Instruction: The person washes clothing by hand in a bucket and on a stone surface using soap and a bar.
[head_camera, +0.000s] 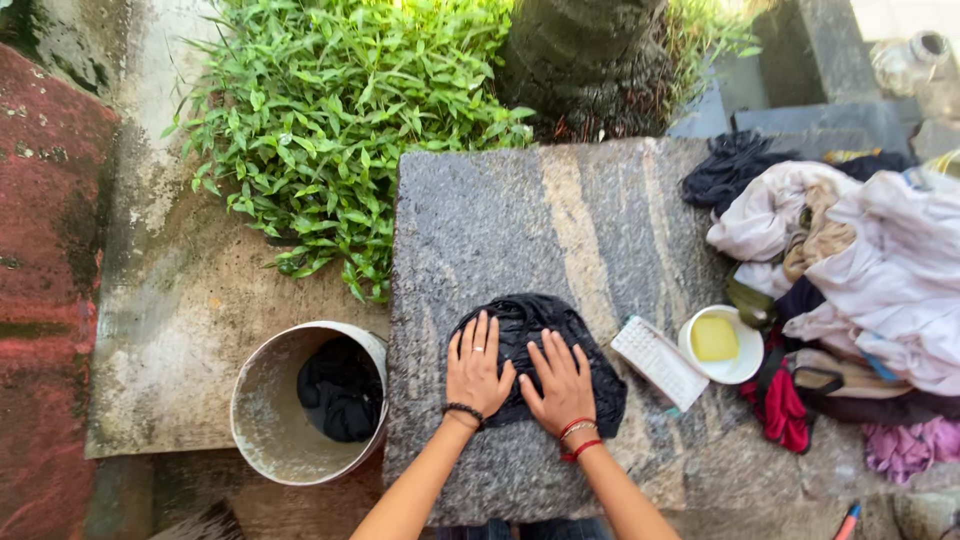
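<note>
Flat and spread, both grips, left hand (474, 365) and right hand (562, 385), press a wet, crumpled black cloth (548, 345) on the stone table (520, 220); its long axis runs 10 to 4 o'clock. Scrub brush (658, 362) lies at 3 o'clock.

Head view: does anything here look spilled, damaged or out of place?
Nothing stands out. Both hands, left hand and right hand, press flat on a black cloth on the stone slab. The brush, the soap dish and the heaped clothes sit undisturbed alongside.
</note>
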